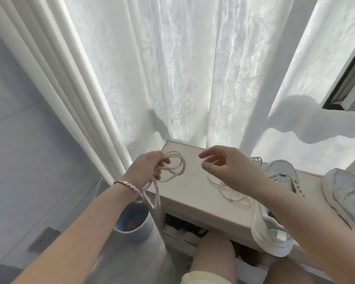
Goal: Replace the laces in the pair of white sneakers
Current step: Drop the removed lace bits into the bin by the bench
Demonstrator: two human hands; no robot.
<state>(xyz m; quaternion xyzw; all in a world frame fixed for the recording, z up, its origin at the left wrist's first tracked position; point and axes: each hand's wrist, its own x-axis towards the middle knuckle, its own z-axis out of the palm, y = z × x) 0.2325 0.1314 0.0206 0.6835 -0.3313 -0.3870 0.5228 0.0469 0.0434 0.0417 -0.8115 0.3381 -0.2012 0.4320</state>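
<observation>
My left hand (pixel 150 167) grips a coiled white lace (pixel 175 167) above the left end of a low white shelf top (pixel 184 193); the lace's two ends hang down past my wrist. My right hand (pixel 223 163) hovers open just right of the coil, fingers loosely spread, holding nothing. A second loose lace (pixel 232 193) lies on the shelf top under my right forearm. One white sneaker (pixel 279 206) lies on the shelf with its heel over the front edge. The other white sneaker (pixel 348 193) sits at the far right, laced.
White curtains (pixel 182 68) hang right behind the shelf. A blue bin (pixel 131 222) stands on the floor to the shelf's left. My knee (pixel 211 255) is in front of the shelf's open lower compartment, where dark shoes are stored. A wall socket (pixel 43 238) is at lower left.
</observation>
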